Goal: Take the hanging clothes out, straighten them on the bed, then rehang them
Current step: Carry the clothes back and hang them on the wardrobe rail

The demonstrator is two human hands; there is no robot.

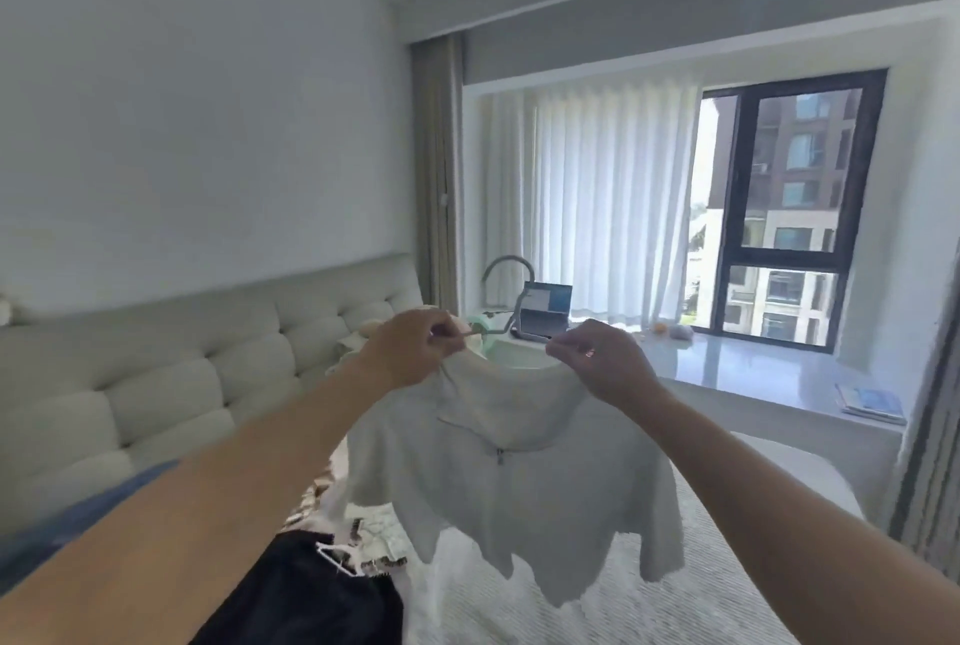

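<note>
the hanger (pixel 506 304) is mostly hidden: only its grey hook and a bit of bar show above the collar at frame centre. the left hand (pixel 415 348) pinches the white top (pixel 511 478) at one shoulder, the right hand (pixel 602 358) pinches the other, so the top hangs in the air over the bed (pixel 727 566). a black garment (pixel 311 597), cut off at the bottom edge, lies on the bed with what looks like a white hanger (pixel 337 558) on it.

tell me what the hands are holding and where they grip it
Both hands, left hand and right hand, pinch the white top at its neckline, on a hanger.
</note>
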